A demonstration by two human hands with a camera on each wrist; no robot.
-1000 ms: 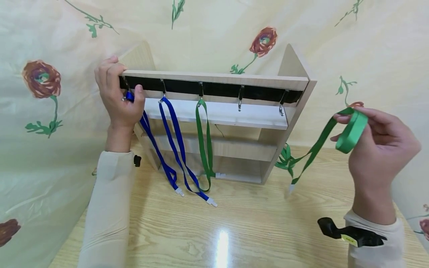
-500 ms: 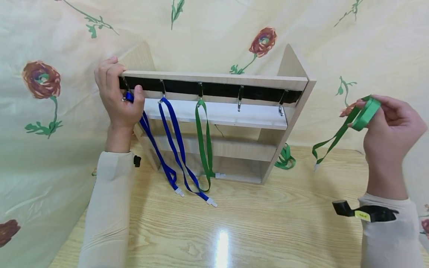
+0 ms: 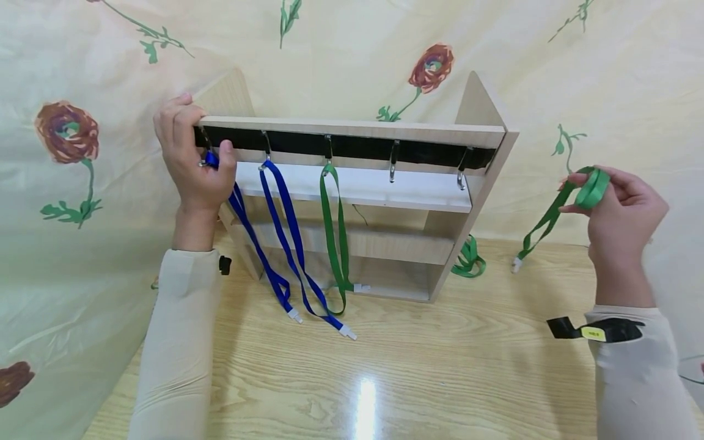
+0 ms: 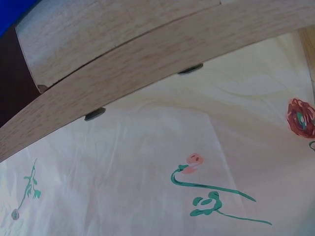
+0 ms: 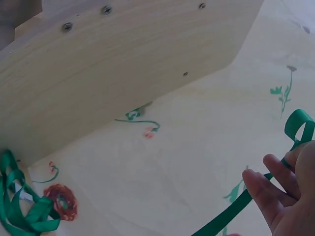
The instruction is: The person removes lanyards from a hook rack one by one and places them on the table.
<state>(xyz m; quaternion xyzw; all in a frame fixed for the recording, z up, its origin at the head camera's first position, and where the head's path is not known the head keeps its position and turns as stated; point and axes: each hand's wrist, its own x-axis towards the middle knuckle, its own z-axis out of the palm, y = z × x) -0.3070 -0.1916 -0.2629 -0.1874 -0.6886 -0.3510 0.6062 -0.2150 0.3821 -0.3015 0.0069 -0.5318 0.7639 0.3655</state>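
Observation:
At the upper left end of a small wooden shelf [image 3: 352, 127], my left hand [image 3: 194, 156] grips the top board, fingers over it and thumb in front. Out to the right, my right hand [image 3: 627, 208] pinches a green lanyard [image 3: 591, 190] near its loop; its strap and white clip dangle below. On the shelf's hooks hang two blue lanyards [image 3: 286, 211] and another green lanyard [image 3: 327, 220]. The two rightmost hooks [image 3: 393, 165] carry nothing. In the right wrist view the loop of the held lanyard [image 5: 297, 123] stands above my fingers [image 5: 263, 189].
A heap of green lanyards [image 3: 469, 260] lies on the wood-grain table [image 3: 418, 366], beside the shelf's right side panel [image 5: 128, 64]. Flower-patterned sheeting [image 3: 352, 55] covers the wall behind and at both sides.
My right hand has lifted the green lanyard up and right, away from the heap, then drawn it slightly back left. My left hand stays on the shelf.

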